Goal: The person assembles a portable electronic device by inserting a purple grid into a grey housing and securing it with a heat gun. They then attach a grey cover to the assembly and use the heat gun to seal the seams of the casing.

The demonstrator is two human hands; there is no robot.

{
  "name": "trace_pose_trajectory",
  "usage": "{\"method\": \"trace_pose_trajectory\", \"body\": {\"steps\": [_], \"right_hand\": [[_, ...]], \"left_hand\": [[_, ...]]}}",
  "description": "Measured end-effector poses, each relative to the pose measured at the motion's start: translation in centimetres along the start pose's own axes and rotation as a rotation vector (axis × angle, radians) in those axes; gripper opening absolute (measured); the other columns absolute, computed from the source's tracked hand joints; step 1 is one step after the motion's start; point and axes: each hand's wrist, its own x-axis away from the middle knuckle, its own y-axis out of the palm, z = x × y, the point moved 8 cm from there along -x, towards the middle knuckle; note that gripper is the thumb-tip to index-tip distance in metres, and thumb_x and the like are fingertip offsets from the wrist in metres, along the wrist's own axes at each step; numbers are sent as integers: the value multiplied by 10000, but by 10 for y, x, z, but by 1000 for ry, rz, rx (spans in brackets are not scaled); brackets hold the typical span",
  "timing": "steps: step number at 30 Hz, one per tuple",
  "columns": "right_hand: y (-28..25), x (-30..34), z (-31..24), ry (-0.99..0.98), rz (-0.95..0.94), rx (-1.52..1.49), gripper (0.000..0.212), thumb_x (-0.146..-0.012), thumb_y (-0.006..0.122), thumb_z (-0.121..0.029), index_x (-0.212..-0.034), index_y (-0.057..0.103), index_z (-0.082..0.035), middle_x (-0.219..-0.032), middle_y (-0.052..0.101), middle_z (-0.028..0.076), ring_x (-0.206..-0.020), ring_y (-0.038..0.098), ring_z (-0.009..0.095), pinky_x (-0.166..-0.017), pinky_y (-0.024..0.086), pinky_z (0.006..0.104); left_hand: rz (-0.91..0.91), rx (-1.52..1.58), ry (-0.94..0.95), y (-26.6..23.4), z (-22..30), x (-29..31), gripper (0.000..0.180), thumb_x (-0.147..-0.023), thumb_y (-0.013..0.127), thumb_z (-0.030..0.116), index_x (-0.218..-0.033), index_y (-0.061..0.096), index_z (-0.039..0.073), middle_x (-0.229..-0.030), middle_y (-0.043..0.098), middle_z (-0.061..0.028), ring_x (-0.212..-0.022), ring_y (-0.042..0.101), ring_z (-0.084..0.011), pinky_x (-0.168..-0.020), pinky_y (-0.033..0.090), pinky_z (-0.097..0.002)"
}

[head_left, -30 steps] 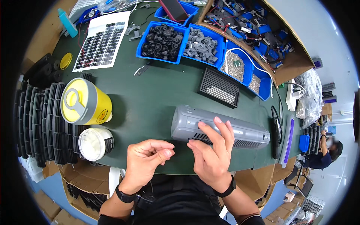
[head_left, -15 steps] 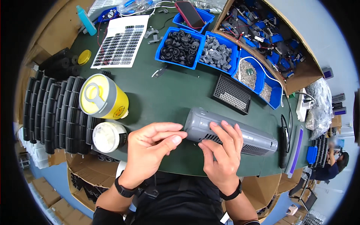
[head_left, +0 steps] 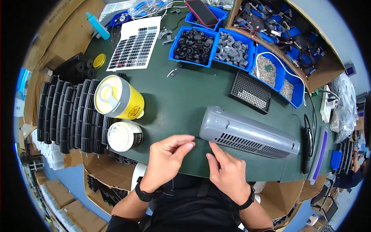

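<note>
A long grey plastic housing [head_left: 251,133] with slotted vents along its near side lies on the green table, angled toward the lower right. By its left end is my left hand [head_left: 168,157], thumb and forefinger pinched together; whatever may be between the fingertips is too small to make out. My right hand [head_left: 230,172] is at the housing's near left corner. Its forefinger points up to the lower edge, close to or touching the vents, with the thumb apart from it. The other right fingers are partly hidden.
Left of my hands stand a white-lidded jar [head_left: 123,137], a yellow cup [head_left: 119,96] and rows of black ribbed rollers [head_left: 73,114]. Behind are blue bins [head_left: 193,45] of small parts, a black perforated tray [head_left: 251,92] and a carton [head_left: 322,73]. A purple-striped bar [head_left: 319,154] lies right.
My right hand has come off the housing's top, its spread fingers drawing in to the near left corner. My left hand keeps its pinch. The whole view has shifted.
</note>
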Motion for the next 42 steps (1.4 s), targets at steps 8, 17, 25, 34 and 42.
{"method": "trace_pose_trajectory", "body": {"steps": [8, 17, 25, 34, 42], "right_hand": [[13, 2, -19, -98, -84, 235, 374, -933, 788, -140, -1282, 764, -6, -663, 656, 68, -580, 668, 239, -508, 518, 391], [15, 18, -19, 27, 119, 133, 103, -875, 802, -23, -917, 714, -56, -653, 640, 62, -555, 646, 248, -480, 490, 397], [21, 10, -16, 214, 22, 133, 153, -875, 805, -54, -881, 653, -66, -649, 658, 67, -553, 664, 274, -497, 505, 396], [3, 5, -13, 81, -104, 107, 122, -929, 779, -55, -1014, 694, -71, -817, 722, 98, -659, 710, 311, -552, 536, 424], [12, -4, -19, -28, -211, 137, 126, -935, 761, -55, -1041, 699, -79, -821, 703, 103, -685, 718, 334, -565, 546, 448]], "left_hand": [[-65, -1, -66, -6, -5, -4, 216, -1011, 760, 3, -1225, 780, -13, -1042, 828, -96, -850, 705, -60, -667, 554, -224], [-104, 79, -94, -9, -12, -10, 232, -984, 802, 27, -1214, 787, 1, -1024, 828, -95, -815, 708, -55, -623, 556, -223], [-121, 120, -101, -12, -13, -10, 244, -971, 819, 32, -1211, 785, -1, -1004, 821, -84, -814, 713, -59, -634, 569, -227], [-141, 159, -66, -12, -15, -11, 192, -1020, 753, 19, -1207, 775, -17, -1043, 815, -95, -887, 739, -90, -659, 578, -236], [-155, 164, -69, -11, -16, -11, 195, -1017, 758, 20, -1209, 777, -7, -1038, 813, -90, -870, 728, -85, -652, 574, -240]]}}
